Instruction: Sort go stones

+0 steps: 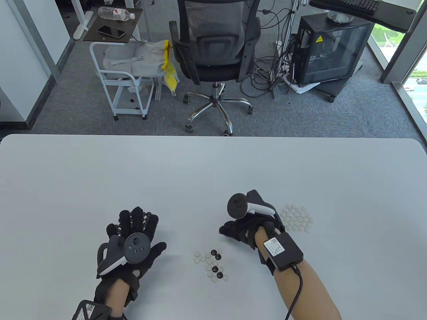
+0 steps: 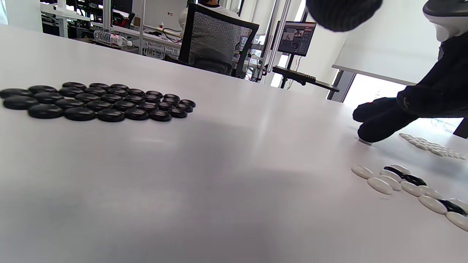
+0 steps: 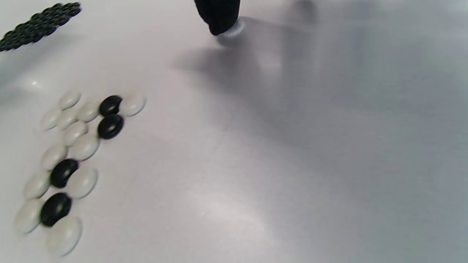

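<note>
My left hand [image 1: 135, 225] lies flat on the table with fingers spread over the sorted black stones [image 1: 149, 213]. Those black stones [image 2: 95, 102] form a tight patch in the left wrist view. A mixed cluster of black and white stones [image 1: 211, 264] sits between the hands. My right hand [image 1: 235, 230] reaches left from the sorted white stones [image 1: 297, 218]. One fingertip [image 3: 218, 14] presses down on a single white stone [image 3: 233, 31] on the bare table. The same stone [image 2: 365, 141] shows under the right hand's fingers [image 2: 380, 120].
The white table [image 1: 213, 166] stretches far beyond the hands, its far edge near an office chair [image 1: 213, 50]. The mixed cluster [image 3: 69, 160] holds mostly white stones, with a few black ones among them.
</note>
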The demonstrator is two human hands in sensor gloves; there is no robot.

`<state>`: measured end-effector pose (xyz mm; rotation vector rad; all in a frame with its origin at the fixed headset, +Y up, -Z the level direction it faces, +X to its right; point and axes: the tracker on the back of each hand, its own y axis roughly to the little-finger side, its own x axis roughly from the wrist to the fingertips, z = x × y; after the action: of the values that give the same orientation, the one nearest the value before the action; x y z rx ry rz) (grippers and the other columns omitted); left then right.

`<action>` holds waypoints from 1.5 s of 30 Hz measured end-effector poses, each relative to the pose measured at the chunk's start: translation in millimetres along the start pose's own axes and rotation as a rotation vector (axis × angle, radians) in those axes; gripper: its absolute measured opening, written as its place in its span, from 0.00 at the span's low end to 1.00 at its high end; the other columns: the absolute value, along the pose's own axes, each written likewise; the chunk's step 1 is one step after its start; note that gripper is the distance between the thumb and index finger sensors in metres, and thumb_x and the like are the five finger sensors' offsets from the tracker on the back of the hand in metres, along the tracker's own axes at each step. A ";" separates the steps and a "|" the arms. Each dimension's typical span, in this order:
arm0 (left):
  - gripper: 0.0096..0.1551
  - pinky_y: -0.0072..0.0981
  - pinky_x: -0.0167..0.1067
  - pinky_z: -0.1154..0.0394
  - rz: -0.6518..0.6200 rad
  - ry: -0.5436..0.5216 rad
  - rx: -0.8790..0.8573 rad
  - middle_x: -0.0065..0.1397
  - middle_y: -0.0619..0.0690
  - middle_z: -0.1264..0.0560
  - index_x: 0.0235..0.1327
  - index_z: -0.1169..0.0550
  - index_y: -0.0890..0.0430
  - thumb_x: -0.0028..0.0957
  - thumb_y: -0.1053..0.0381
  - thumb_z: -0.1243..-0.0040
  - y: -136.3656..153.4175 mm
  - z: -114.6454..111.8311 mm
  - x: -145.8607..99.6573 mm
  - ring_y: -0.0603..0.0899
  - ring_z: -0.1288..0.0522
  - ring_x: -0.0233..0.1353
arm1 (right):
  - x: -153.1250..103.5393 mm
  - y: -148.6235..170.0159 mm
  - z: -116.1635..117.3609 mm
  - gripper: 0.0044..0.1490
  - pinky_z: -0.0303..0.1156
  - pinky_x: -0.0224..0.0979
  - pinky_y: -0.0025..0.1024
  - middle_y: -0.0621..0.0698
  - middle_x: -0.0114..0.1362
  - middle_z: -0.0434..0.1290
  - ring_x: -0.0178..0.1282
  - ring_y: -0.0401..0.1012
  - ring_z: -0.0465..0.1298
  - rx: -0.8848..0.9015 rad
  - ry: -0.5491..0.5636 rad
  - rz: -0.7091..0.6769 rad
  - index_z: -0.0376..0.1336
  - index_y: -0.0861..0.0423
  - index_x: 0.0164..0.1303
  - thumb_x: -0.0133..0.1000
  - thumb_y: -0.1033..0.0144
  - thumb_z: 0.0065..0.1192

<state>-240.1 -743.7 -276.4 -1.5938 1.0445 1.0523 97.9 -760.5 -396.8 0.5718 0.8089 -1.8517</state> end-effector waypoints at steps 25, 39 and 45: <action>0.49 0.86 0.58 0.72 0.013 0.022 -0.006 0.84 0.69 0.75 0.89 0.57 0.54 0.63 0.34 0.59 3.4 -1.1 1.9 0.78 0.79 0.76 | -31.6 94.9 -19.2 0.47 0.27 0.63 0.89 0.82 0.84 0.31 0.74 0.78 0.24 0.110 0.081 0.366 0.57 0.63 0.87 0.66 0.45 0.38; 0.49 0.86 0.58 0.72 0.014 0.033 -0.001 0.84 0.69 0.74 0.89 0.57 0.54 0.63 0.34 0.59 2.8 -3.4 3.7 0.78 0.79 0.76 | -39.3 -16.3 -6.3 0.45 0.30 0.64 0.89 0.80 0.85 0.35 0.76 0.78 0.27 -0.057 -0.061 -0.145 0.64 0.63 0.82 0.66 0.46 0.40; 0.49 0.86 0.58 0.72 0.013 0.032 -0.003 0.84 0.69 0.74 0.89 0.57 0.54 0.63 0.34 0.59 3.2 -3.7 3.3 0.78 0.79 0.76 | -26.9 -52.0 21.4 0.45 0.30 0.64 0.89 0.80 0.85 0.33 0.75 0.78 0.26 -0.075 -0.125 -0.279 0.61 0.62 0.84 0.66 0.45 0.39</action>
<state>-241.7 -748.5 -279.5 -1.6130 1.0759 1.0407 60.1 -745.7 -349.6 0.3037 0.9056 -2.0769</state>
